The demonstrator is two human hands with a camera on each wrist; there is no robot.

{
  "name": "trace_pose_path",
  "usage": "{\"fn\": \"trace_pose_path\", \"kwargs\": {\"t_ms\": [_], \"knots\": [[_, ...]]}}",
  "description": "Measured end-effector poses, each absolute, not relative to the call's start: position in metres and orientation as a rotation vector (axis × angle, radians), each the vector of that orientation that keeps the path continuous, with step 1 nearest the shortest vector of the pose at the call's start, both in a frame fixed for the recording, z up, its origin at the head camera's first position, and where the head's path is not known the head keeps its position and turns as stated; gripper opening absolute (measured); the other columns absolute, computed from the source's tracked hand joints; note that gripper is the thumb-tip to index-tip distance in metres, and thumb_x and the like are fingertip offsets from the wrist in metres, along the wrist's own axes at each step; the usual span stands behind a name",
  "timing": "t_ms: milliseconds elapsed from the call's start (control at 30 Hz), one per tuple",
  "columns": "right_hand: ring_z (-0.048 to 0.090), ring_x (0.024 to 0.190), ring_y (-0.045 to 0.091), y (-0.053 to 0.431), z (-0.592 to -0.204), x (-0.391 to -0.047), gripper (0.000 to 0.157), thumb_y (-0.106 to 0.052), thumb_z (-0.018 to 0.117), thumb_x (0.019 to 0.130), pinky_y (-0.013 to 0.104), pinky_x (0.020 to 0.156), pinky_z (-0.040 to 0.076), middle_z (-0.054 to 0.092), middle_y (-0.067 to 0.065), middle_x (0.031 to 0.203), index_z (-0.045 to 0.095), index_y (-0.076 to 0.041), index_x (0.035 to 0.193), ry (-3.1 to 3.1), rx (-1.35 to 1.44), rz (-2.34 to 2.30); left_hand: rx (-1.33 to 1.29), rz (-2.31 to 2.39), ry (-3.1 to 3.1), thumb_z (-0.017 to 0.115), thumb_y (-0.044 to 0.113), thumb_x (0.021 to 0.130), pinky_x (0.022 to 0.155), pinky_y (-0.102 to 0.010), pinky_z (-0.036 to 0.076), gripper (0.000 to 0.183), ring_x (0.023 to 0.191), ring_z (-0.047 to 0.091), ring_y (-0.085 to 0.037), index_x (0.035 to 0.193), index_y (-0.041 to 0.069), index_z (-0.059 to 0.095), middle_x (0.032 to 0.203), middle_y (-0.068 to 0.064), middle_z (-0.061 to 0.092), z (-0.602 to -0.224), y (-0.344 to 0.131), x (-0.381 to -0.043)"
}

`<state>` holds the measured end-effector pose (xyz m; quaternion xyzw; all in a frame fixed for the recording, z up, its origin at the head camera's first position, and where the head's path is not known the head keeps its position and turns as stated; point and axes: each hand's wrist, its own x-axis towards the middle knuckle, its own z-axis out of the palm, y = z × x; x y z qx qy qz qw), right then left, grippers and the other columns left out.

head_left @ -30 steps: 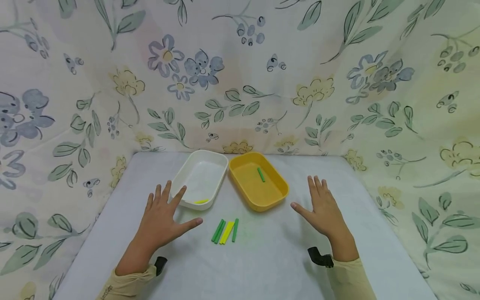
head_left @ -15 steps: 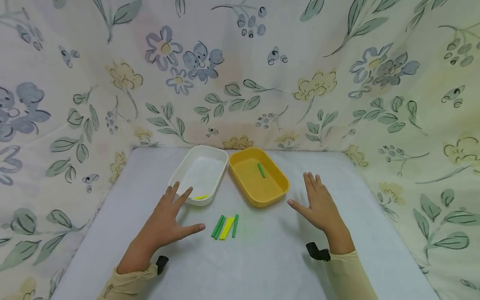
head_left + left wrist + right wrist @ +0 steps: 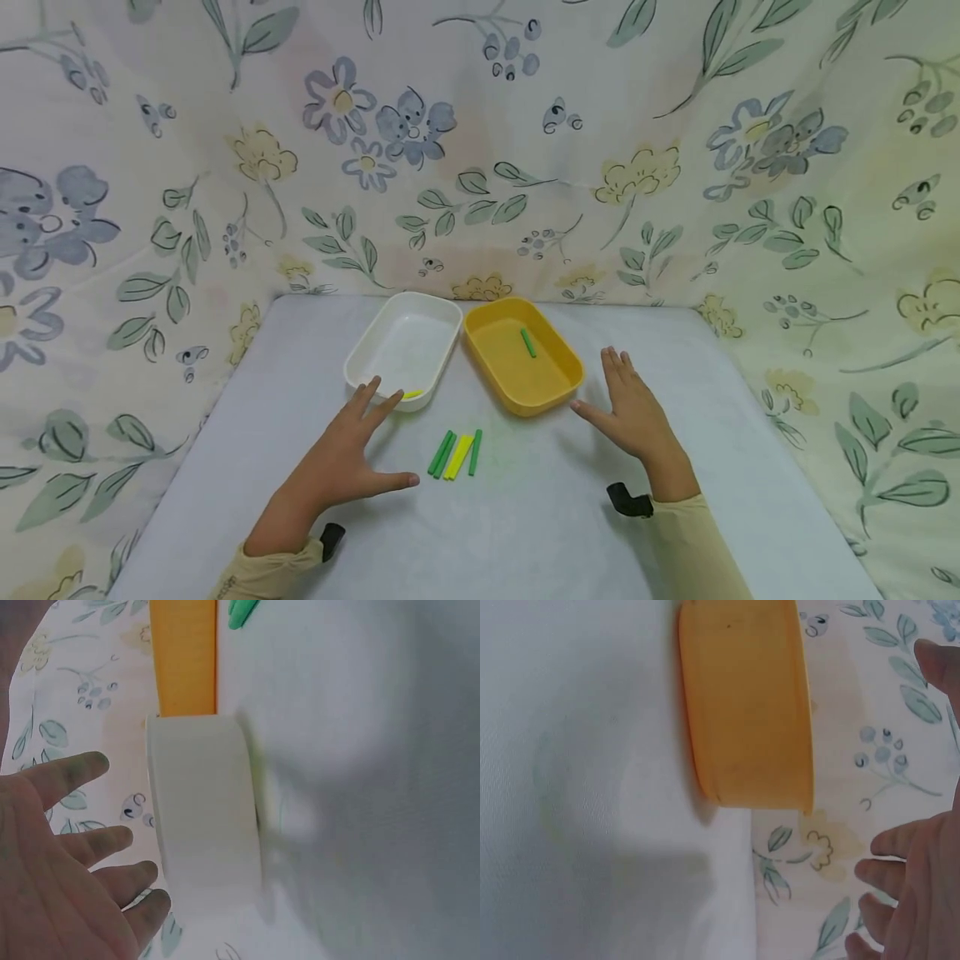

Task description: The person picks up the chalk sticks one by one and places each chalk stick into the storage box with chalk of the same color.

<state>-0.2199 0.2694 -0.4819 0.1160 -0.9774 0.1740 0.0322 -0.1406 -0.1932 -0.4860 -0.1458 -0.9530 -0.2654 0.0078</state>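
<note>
Green and yellow sticks [image 3: 460,457] lie nearer than the white tray [image 3: 405,342], between my left hand [image 3: 345,458] and right hand [image 3: 636,417], thumbs apart from fingers.

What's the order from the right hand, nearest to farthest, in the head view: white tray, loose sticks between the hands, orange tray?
1. Orange tray: just left of the right hand.
2. Loose sticks: farther left, on the person's side of both trays.
3. White tray: left of the orange one.
</note>
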Motion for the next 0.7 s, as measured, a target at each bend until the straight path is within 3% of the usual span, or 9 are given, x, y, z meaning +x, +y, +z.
{"fn": "trace_pose_path", "kwargs": {"t_ms": [200,433,700], "knots": [[0.01,0.166,0.04,0.262,-0.487,-0.227,0.114,-0.076,0.058,0.095,0.064,0.13,0.019,0.011,0.014,0.179,0.009,-0.007,0.171,-3.029,0.353,0.519,-0.485,-0.856,-2.948,0.091,0.073,0.067,0.114,-0.071,0.044,0.12,0.157,0.035,-0.046,0.166,0.028,0.039,0.178,-0.012,0.018,-0.489,-0.187,-0.135],[0.007,0.167,0.038,0.253,-0.488,-0.234,0.12,-0.083,0.055,0.092,0.061,0.132,0.018,0.01,0.014,0.18,0.009,-0.006,0.171,-3.065,0.371,0.52,-0.543,-0.847,-2.9,0.093,0.068,0.067,0.113,-0.066,0.047,0.118,0.154,0.041,-0.043,0.164,0.025,0.043,0.177,-0.011,0.023,-0.488,-0.179,-0.128],[0.009,0.167,0.035,0.238,-0.494,-0.247,0.131,-0.092,0.055,0.084,0.063,0.13,0.022,0.01,0.011,0.18,0.009,-0.007,0.171,-3.08,0.376,0.535,-0.661,-0.82,-2.819,0.097,0.061,0.066,0.113,-0.058,0.05,0.101,0.147,0.051,-0.034,0.152,0.024,0.058,0.164,-0.01,0.047,-0.492,-0.172,-0.129]]}}
